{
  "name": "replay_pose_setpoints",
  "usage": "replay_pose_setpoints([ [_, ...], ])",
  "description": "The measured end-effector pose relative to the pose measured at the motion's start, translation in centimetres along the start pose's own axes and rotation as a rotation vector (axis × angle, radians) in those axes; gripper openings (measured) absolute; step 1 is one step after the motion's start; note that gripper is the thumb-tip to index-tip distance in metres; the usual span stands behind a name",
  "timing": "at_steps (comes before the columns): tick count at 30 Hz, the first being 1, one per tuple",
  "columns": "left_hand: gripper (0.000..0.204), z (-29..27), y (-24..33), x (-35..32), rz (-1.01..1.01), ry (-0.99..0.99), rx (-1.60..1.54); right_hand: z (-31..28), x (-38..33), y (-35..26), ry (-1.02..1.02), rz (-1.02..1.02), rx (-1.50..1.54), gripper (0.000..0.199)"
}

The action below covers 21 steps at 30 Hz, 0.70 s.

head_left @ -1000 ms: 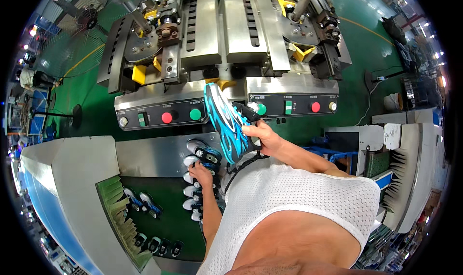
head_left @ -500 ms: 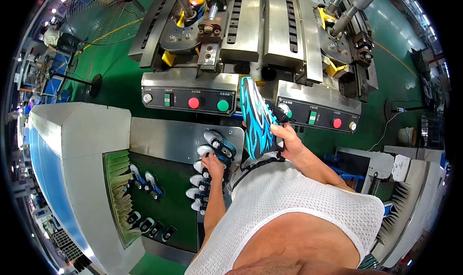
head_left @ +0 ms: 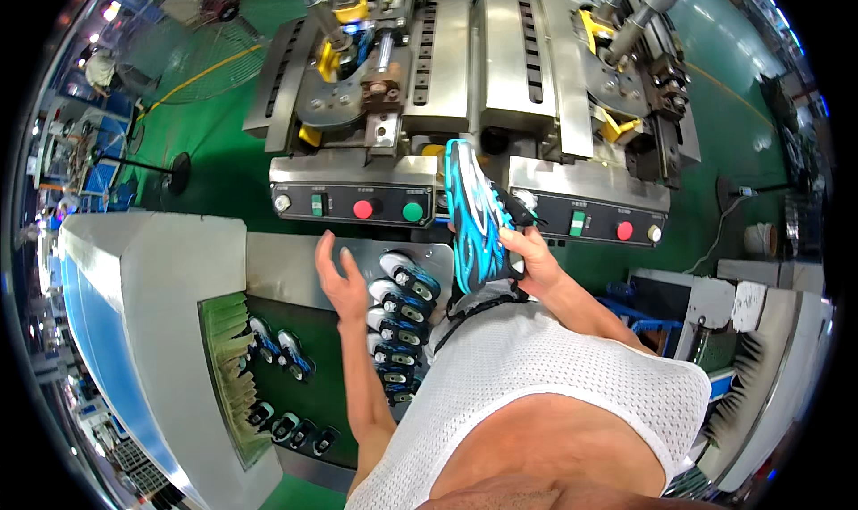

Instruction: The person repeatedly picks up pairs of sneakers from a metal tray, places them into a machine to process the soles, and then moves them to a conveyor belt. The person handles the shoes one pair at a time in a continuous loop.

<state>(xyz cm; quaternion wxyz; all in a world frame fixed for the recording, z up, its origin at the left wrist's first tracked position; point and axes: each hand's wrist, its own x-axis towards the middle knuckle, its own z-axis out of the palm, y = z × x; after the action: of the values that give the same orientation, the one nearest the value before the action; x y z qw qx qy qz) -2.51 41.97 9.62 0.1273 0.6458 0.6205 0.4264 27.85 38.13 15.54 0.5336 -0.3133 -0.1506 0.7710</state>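
My right hand (head_left: 534, 256) is closed around a blue, black and white sports shoe (head_left: 478, 215), held up on its side in front of the machine, toe pointing away from me. My left hand (head_left: 337, 273) is raised over the metal plate (head_left: 281, 264), its fingers apart and holding nothing. Just right of that hand, a row of several similar shoes (head_left: 402, 313) lies along the plate's edge, white toes to the left. Part of the held shoe's heel is hidden behind my right hand.
A steel press machine (head_left: 438, 72) stands ahead, with two button panels (head_left: 353, 197) along its front. At the left, a conveyor (head_left: 326, 349) carrying several shoes (head_left: 295, 354) runs out of a white housing (head_left: 161, 331) with a fringed curtain. Another bristle-edged housing (head_left: 760, 385) stands at right.
My left hand has left the row of shoes and moved away from me and to the left, its fingers spreading. The shoe in my right hand has stayed nearly in place.
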Motion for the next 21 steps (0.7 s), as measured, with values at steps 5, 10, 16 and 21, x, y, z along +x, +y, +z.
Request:
replay_pose_setpoints([
  [5, 0.039, 2.5, 2.3, 12.1, 0.186, -0.04, -0.062, -0.4, 0.6, -0.9, 0.017, -0.039, -0.009, 0.044],
  [10, 0.046, 9.5, -0.2, 24.0, 0.215, -0.242, -0.041, -1.6, 0.8, -1.8, 0.097, -0.07, 0.018, 0.047],
  [16, 0.057, 20.3, -5.6, 33.9, 0.088, -0.394, 0.125, -1.6, 0.5, -2.6, 0.207, -0.105, -0.007, 0.055],
  [21, 0.059, 27.7, -9.0, 36.6, 0.13, -0.238, 0.146, -1.3, 0.1, -3.7, 0.233, -0.127, -0.012, 0.062],
])
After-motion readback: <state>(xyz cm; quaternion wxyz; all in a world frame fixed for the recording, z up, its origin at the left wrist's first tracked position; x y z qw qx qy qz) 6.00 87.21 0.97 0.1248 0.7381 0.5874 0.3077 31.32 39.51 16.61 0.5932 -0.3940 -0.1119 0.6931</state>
